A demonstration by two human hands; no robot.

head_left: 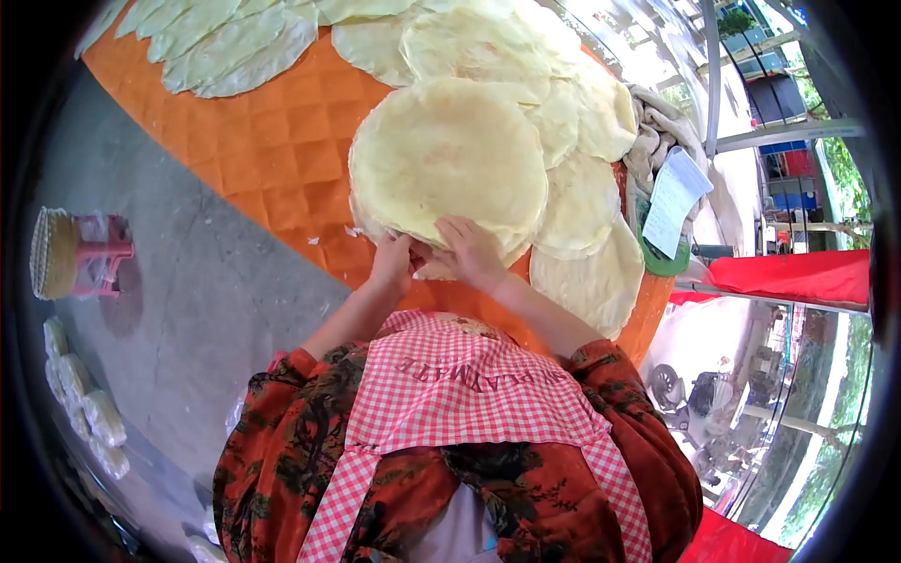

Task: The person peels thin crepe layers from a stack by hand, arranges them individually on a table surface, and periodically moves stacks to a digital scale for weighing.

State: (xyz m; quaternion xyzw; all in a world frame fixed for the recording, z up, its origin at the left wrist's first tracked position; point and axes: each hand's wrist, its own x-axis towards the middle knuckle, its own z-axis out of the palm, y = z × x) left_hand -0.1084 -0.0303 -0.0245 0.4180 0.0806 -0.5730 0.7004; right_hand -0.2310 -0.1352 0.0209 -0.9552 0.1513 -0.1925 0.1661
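Observation:
A stack of thin, round, pale flatbreads lies in front of me on an orange quilted cloth. At the stack's near edge, my left hand is closed, its fingertips pinching the rim of a flatbread. Close beside it, my right hand rests with its fingers laid over the top flatbread near the same rim. The two hands almost meet, and the right thumb is partly hidden between them. How many layers the left fingertips hold cannot be made out.
More flatbreads overlap to the right and along the far side, with another group at far left. A paper sheet lies over a green container. A pink stool and wrapped packs stand on the grey floor.

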